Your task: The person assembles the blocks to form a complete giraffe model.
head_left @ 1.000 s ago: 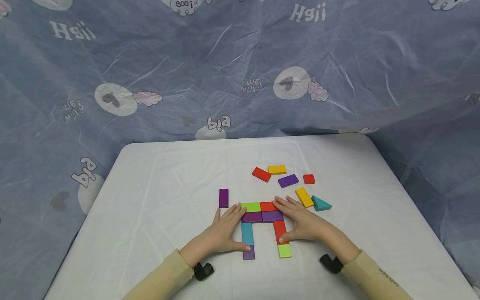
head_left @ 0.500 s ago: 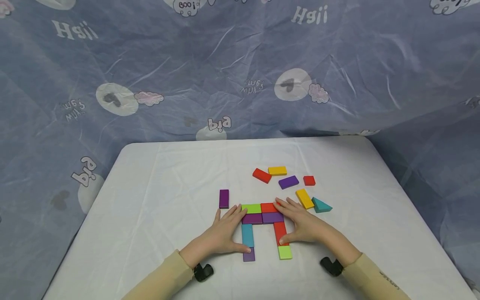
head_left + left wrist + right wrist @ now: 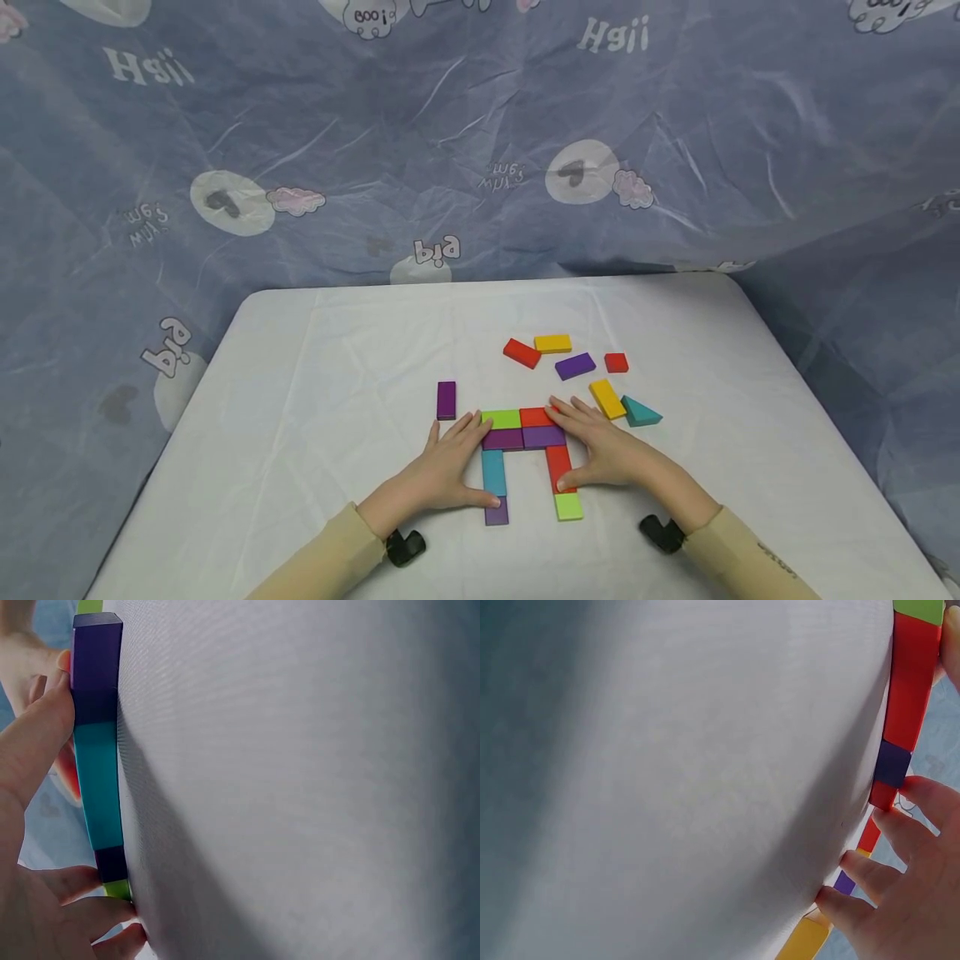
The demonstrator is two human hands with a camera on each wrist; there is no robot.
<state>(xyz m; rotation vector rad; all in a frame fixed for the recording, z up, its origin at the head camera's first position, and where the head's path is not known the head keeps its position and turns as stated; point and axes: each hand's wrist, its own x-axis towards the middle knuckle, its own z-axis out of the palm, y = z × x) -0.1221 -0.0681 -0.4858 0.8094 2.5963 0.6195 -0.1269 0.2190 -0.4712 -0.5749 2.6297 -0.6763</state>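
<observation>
Flat coloured blocks lie joined in an arch-like figure on the white table. A green block (image 3: 501, 419) and a red block (image 3: 534, 417) form its top, above two purple blocks (image 3: 543, 437). The left leg is a blue block (image 3: 493, 472) over a small purple block (image 3: 497, 512); the right leg is a long red block (image 3: 558, 467) over a green block (image 3: 568, 507). My left hand (image 3: 444, 473), fingers extended, touches the figure's upper left, its thumb on the left leg's lower part. My right hand (image 3: 611, 448) spreads likewise along the right side, thumb on the long red block.
A lone purple block (image 3: 446, 401) lies beyond my left fingers. Behind the figure are a red block (image 3: 522, 353), a yellow block (image 3: 552, 344), another purple block (image 3: 575, 367) and a small red block (image 3: 617, 363). A yellow block (image 3: 607, 399) and teal triangle (image 3: 640, 412) lie near my right hand.
</observation>
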